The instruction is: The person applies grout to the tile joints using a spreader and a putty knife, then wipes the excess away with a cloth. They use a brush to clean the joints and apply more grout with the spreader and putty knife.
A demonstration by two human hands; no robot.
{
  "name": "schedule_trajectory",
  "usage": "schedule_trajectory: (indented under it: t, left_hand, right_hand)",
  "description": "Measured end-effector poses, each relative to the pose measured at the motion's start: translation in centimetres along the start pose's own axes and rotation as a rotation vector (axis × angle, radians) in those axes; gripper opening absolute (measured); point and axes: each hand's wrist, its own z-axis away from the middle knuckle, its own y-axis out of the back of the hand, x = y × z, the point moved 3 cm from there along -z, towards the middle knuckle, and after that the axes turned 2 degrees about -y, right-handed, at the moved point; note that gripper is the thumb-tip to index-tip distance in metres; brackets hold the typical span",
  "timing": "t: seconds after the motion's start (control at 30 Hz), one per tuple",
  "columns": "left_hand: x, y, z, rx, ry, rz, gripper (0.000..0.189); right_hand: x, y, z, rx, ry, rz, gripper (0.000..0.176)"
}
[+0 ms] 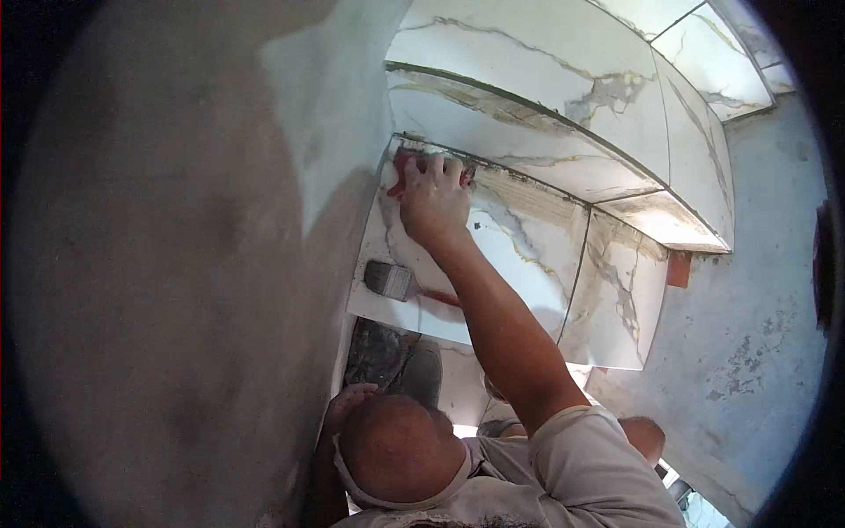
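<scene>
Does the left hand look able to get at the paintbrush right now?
Probably yes: the left hand is beside the wall, and the paintbrush lies with bristles uncovered, though the right forearm seems to hide its handle's end.

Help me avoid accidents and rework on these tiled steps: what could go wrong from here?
The brush lies loose on the tile tread, its handle reaching toward the right forearm, so a pulled-back arm might knock it off.

Grey-brown smears along the tread's back edge could harden if left.

The right hand is bare at the rough joint, gripping a red tool, so a slip might scrape its fingers.
</scene>
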Motion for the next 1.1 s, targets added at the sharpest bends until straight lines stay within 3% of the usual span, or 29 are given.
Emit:
schedule_trajectory:
  t: [0.13,0.2,0.37,0.57,0.67,0.73,0.87,0.93,1.1]
  left_hand:
    - [2.0,-1.3,0.6,0.092,-0.021,-0.025,0.04]
    - [1.6,-0.9,0.4,0.078,-0.009,-0.035,0.04]
    - [1.3,-0.8,0.1,0.056,0.008,-0.036,0.04]
    - [1.5,-0.7,-0.5,0.038,0.015,-0.055,0.039]
    - [1.5,-0.6,-0.4,0.038,0.02,-0.061,0.039]
    - [1.4,-0.6,-0.3,0.042,0.02,-0.06,0.039]
    - [1.2,-0.7,-0.5,0.038,0.017,-0.065,0.039]
    - [1.2,-0.7,-0.6,0.035,0.016,-0.07,0.039]
    - [1.2,-0.7,-0.6,0.036,0.013,-0.067,0.039]
  right_hand:
    - [0.5,3.7,4.2,0.078,-0.005,-0.087,0.051]
    - [2.9,4.9,6.7,0.242,0.05,-0.057,0.045]
    - [7.6,5.0,10.4,0.053,-0.063,-0.036,0.059]
    - [8.7,4.0,8.5,0.091,-0.028,0.07,0.053]
    - [9.3,3.9,7.9,-0.031,-0.03,0.032,0.057]
    - [9.7,3.8,7.4,0.011,0.065,0.02,0.048]
    - [8.8,2.9,4.4,0.098,0.18,-0.043,0.047]
    - [6.8,2.6,3.1,0.17,0.273,-0.079,0.06]
    - [4.6,3.3,4.3,0.124,0.181,-0.151,0.056]
